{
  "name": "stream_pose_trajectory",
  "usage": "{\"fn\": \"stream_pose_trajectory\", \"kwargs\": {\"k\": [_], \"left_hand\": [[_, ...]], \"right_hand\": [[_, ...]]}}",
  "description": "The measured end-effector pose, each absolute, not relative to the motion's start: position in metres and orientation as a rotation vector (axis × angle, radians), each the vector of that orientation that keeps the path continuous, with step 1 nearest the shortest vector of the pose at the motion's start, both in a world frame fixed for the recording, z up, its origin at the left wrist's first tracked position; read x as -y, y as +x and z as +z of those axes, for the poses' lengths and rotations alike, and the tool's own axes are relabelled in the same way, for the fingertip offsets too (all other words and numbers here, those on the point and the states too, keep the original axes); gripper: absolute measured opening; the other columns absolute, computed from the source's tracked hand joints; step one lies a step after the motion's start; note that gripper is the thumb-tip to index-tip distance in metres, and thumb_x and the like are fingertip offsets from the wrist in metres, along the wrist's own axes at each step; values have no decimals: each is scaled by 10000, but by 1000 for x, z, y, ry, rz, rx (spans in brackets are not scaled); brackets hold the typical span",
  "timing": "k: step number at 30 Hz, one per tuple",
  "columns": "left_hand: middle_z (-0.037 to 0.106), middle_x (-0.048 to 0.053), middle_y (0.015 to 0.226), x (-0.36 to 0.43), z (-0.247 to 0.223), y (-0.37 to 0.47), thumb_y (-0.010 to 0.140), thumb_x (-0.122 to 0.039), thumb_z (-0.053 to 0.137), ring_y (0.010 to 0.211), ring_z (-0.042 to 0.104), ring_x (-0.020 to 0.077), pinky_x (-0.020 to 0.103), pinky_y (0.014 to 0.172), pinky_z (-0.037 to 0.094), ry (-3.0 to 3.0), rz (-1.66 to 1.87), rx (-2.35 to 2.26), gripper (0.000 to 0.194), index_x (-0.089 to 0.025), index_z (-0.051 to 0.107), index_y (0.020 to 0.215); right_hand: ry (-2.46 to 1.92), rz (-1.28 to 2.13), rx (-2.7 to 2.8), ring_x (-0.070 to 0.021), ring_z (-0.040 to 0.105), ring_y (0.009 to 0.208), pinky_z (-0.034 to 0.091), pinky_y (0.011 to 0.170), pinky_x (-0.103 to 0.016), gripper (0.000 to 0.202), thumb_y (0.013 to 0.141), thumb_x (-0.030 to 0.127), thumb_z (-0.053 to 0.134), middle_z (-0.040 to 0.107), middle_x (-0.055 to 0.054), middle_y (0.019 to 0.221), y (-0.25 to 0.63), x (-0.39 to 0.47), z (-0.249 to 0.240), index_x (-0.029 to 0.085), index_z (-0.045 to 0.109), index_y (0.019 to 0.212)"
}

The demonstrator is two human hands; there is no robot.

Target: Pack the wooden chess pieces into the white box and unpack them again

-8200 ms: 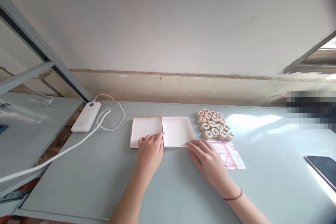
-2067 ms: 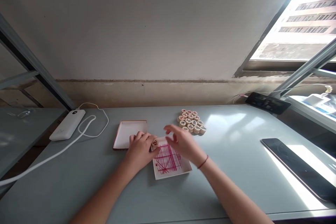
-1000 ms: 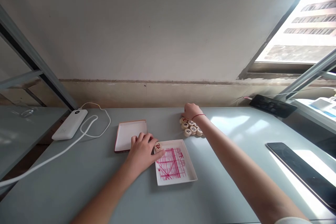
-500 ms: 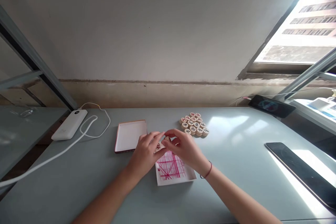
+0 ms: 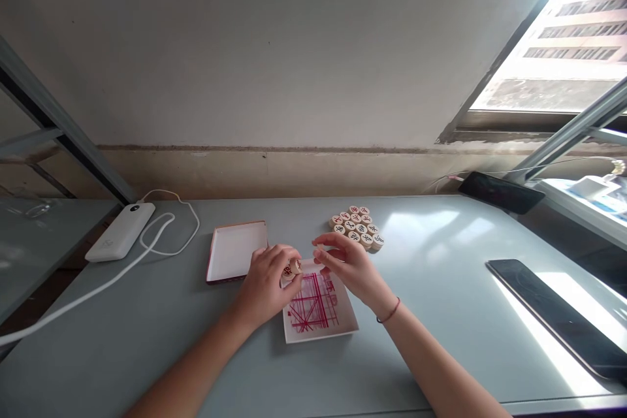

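Note:
My left hand (image 5: 268, 281) is closed around a Chinese chess piece (image 5: 295, 266) at the upper left corner of a shallow white box (image 5: 349, 325). Another piece shows beside it, and whether the hand grips that one too I cannot tell. Inside the box lies a sheet printed with pink lines (image 5: 313, 304). Over the box's far right side, my right hand (image 5: 350, 268) pinches a small pale Chinese chess piece (image 5: 320, 247), mostly hidden by the fingers. Behind it, round wooden pieces (image 5: 356, 226) with red and black characters stand in close-packed stacks.
A box lid (image 5: 238, 251) lies open side up at left. Farther left are a white power bank (image 5: 121, 232) and its white cable (image 5: 112, 284). A dark phone (image 5: 553, 313) lies on the grey table (image 5: 421, 339) at right; another dark device (image 5: 500, 191) rests near the wall.
My hands, together before, have come apart: the right has moved away from the left with a small piece between its fingertips. The piece in my left hand now shows. The view has shifted slightly.

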State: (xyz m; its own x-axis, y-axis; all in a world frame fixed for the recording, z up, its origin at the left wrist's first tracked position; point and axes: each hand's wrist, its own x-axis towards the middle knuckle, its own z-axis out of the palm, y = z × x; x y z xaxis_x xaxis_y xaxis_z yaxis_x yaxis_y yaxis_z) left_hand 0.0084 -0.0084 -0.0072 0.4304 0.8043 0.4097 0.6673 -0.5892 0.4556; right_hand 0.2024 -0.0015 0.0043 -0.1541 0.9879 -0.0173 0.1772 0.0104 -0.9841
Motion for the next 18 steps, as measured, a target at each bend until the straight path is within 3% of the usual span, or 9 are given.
{"fn": "stream_pose_trajectory", "kwargs": {"k": [8,10,14,18], "left_hand": [[656,10,1042,3,-19,7,838,-207,590,1037,556,206,371,914,354,2513,705,-1270,45,-233,562,813],[637,16,1095,2,-20,6,849,-253,597,1042,553,204,365,906,364,2511,687,-1302,26,-237,579,860],[623,34,1134,3,-20,4,825,-308,621,1037,541,227,363,853,395,2501,622,-1397,237,-248,582,1050],[655,15,1082,4,-18,3,812,-236,606,1035,527,240,375,839,383,2504,527,-1410,254,-277,599,1062]], "right_hand": [[-1323,1042,1598,-145,638,795,575,669,-289,202,826,325,544,571,-69,1062,199,5,4,206,610,975],[-1331,1011,1663,-139,634,791,563,652,-273,205,818,290,544,582,-64,1058,198,6,2,214,599,1000],[-1340,827,1921,-124,611,716,512,620,-253,138,804,227,562,609,-26,936,197,9,0,225,587,940],[-1366,657,2114,-121,572,646,459,583,-246,82,807,192,572,619,-12,879,195,11,0,225,593,878]]}}
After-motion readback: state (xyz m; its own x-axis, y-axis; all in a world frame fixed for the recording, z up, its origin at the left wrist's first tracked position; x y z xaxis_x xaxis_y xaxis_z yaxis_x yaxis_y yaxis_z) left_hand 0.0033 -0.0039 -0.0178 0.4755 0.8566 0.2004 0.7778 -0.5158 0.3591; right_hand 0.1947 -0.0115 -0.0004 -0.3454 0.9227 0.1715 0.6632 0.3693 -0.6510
